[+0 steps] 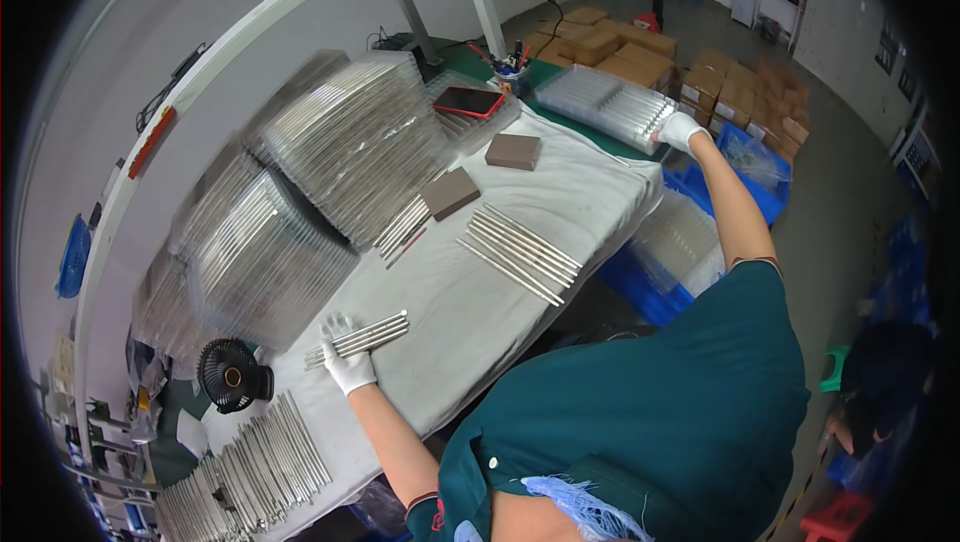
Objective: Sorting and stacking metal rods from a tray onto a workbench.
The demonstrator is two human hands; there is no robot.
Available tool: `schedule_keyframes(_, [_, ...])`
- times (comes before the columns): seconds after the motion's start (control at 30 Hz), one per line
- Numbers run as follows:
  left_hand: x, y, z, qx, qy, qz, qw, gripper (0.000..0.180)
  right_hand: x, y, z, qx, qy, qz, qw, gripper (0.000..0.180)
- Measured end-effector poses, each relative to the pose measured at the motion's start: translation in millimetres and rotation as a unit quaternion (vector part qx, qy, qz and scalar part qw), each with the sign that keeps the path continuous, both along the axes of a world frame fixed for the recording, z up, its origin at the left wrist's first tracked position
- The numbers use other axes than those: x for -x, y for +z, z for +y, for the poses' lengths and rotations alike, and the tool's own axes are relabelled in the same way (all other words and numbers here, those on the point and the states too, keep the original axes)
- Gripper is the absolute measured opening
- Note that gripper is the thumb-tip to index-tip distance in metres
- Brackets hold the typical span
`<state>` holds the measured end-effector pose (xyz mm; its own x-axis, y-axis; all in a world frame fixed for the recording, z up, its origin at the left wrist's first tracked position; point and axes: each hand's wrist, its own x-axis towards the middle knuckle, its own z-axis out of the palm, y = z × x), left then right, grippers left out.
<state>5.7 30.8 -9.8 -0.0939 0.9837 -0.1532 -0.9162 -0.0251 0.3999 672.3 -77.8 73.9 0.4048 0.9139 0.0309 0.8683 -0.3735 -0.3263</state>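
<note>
On the cloth-covered counter (480, 312), left hand (348, 360) lies spread flat on a small bunch of metal rods (362, 336). Right hand (682, 129) closed on the far clear tray (600, 102). Approx. half sorted: one rod row (520, 254) laid out, tray stacks (340, 142) untouched.

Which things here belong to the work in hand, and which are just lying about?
In hand: left gloved hand on small bundle of silver metal rods; right gloved hand on clear plastic tray stack.
Lying about: black desk fan; red-cased phone; brown blocks.
</note>
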Motion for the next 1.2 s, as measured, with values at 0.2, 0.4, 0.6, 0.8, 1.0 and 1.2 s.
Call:
schedule_keyframes(0.2, [2, -1, 2, -0.004, 0.003, -0.002, 1.0, 0.032, -11, -12, 5, -0.022, -0.107, -0.063, 0.992, 0.031])
schedule_keyframes(0.4, [1, 2, 1, 0.008, 0.011, 0.0, 1.0, 0.032, 15, 16, -1, -0.111, -0.168, 0.353, 0.914, 0.021])
schedule_keyframes(0.6, [0, 1, 0, 0.001, 0.008, 0.003, 1.0, 0.032, 2, 22, -2, -0.041, -0.129, 0.15, 0.979, 0.02])
schedule_keyframes(0.8, [-4, -1, 4, -0.004, 0.002, -0.006, 1.0, 0.032, -32, 7, 8, -0.117, -0.107, 0.003, 0.987, 0.022])
schedule_keyframes(1.0, [-10, 6, 2, 0.007, 0.011, 0.002, 1.0, 0.036, 3, 83, 20, -0.314, -0.145, -0.018, 0.938, 0.027])
schedule_keyframes(1.2, [-1, 5, -2, 0.015, 0.011, -0.027, 0.999, 0.032, 115, 182, -9, -0.404, 0.09, 0.273, 0.868, 0.028])
